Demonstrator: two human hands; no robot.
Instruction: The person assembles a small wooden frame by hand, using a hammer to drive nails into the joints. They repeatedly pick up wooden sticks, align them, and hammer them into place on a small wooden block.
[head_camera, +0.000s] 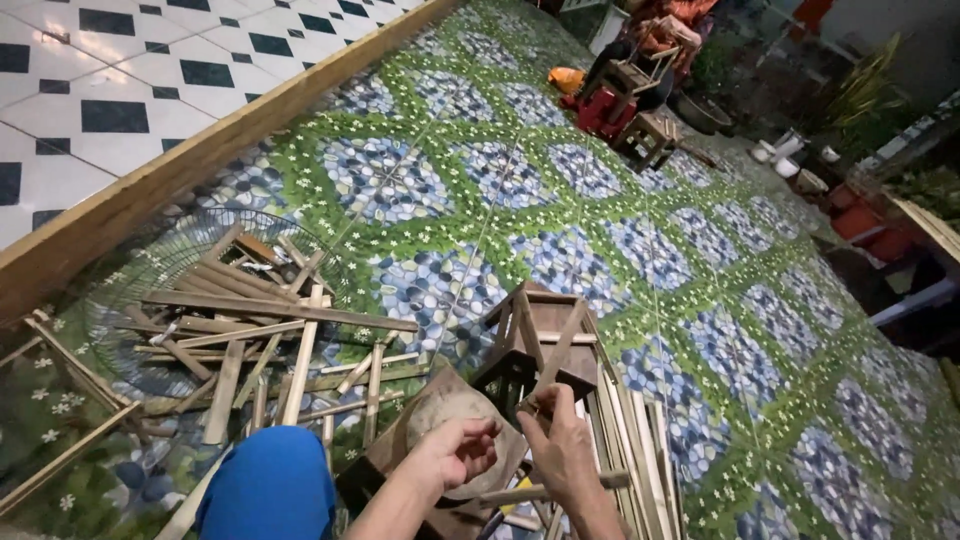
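The right hand (565, 450) is raised with its fingers pinched loosely at the lower edge of a small wooden stool frame (535, 340), which stands tilted just above and ahead of it; whether the fingertips grip a slat or only touch it cannot be told. The left hand (455, 452) sits just beside the right, curled into a loose fist, thumb over the fingers, and what it encloses, if anything, is hidden. It hovers over a round worn block (440, 410) directly beneath it. Left of the left hand lies a heap of loose wooden slats (250, 330) on a wire fan grille (150, 265), and the person's blue-clad knee (265, 485) is nearer still. More slats (625, 420) lie bundled right of the right hand.
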